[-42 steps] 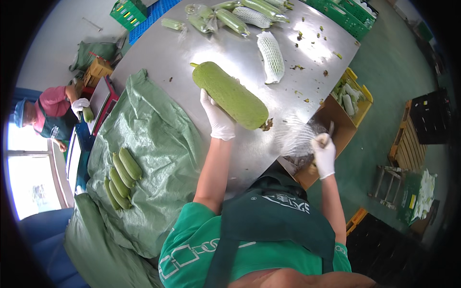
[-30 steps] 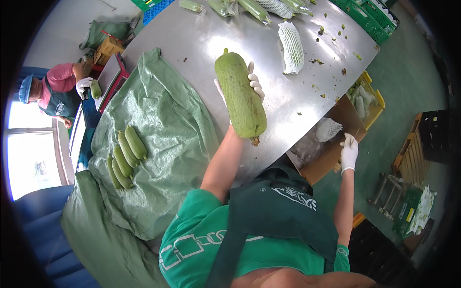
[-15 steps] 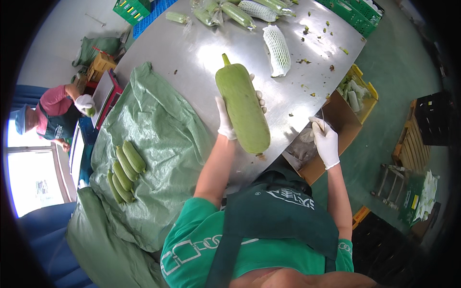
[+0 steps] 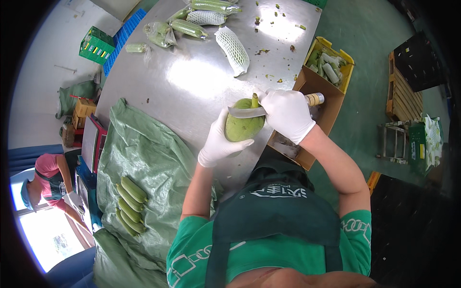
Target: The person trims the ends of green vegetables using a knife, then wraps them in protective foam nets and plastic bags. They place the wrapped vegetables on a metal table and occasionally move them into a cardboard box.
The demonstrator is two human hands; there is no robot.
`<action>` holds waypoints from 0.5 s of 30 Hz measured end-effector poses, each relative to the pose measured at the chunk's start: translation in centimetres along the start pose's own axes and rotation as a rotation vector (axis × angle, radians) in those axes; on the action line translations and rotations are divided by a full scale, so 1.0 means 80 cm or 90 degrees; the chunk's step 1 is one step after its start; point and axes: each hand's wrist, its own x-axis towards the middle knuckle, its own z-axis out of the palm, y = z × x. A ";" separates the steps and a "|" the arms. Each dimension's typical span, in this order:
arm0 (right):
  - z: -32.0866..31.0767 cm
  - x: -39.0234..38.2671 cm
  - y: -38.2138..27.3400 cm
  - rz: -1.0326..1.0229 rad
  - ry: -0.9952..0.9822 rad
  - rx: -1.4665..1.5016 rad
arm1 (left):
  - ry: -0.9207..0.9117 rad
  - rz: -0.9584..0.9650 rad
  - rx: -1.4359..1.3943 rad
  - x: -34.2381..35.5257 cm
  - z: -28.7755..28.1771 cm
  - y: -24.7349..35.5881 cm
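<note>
My left hand (image 4: 221,140), in a white glove, is wrapped round a large green gourd (image 4: 245,127) held over the table's near edge. The gourd is tipped so its stem end shows, with the short stem sticking up. In my gloved right hand (image 4: 287,114) is a knife (image 4: 246,113). Its curved blade lies across the gourd's top, just below the stem. Past the right hand a tan, banded cylinder (image 4: 314,99) sticks out; I cannot tell whether it is the knife's handle. Several smaller green gourds (image 4: 130,201) lie on a green plastic sheet (image 4: 158,144) to the left.
The metal table (image 4: 168,91) carries bagged gourds (image 4: 188,29), a gourd in white foam net (image 4: 233,50) and scattered trimmings. At right stand a cardboard box (image 4: 331,105) and a yellow crate (image 4: 349,67) holding produce. Another person (image 4: 48,180) is at the far left beside a scale (image 4: 93,144).
The gourd has been tipped from lying lengthwise to stem end up. My right hand has come from beside the box to the gourd with the knife. The other person has bent lower.
</note>
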 end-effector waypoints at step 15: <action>0.082 -0.050 0.065 0.509 -0.315 0.727 | -0.034 0.164 0.407 -0.023 0.004 0.045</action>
